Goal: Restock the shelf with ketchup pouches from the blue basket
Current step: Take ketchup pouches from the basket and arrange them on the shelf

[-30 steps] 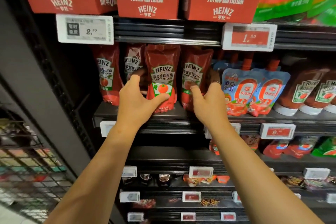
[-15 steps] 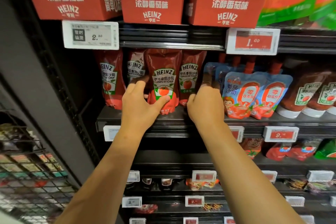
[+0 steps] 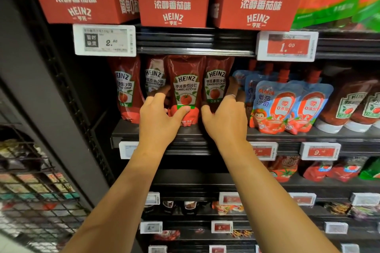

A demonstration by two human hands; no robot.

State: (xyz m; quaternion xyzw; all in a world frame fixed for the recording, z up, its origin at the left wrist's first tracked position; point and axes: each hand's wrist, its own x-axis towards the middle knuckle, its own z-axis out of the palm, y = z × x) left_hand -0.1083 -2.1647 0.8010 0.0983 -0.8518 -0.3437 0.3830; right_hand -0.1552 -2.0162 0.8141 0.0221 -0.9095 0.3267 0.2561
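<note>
red heinz cartons (image 3: 172, 2) sit above; left hand (image 3: 159, 118) grips the front ketchup pouch (image 3: 186, 90), right hand (image 3: 225, 118) grips the neighbouring pouch (image 3: 216, 86) on the dark shelf (image 3: 267, 132).

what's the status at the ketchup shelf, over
Left hand grips front red Heinz ketchup pouch, thumb on its base. Right hand wraps next red pouch. Both upright on black shelf. Blue spouted pouches crowd right side.

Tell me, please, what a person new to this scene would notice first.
First, the two bare arms reaching to the middle shelf: the left hand grips the front ketchup pouch, and the right hand holds the next pouch. Above stand three red Heinz boxes; to the right, blue pouches.
</note>
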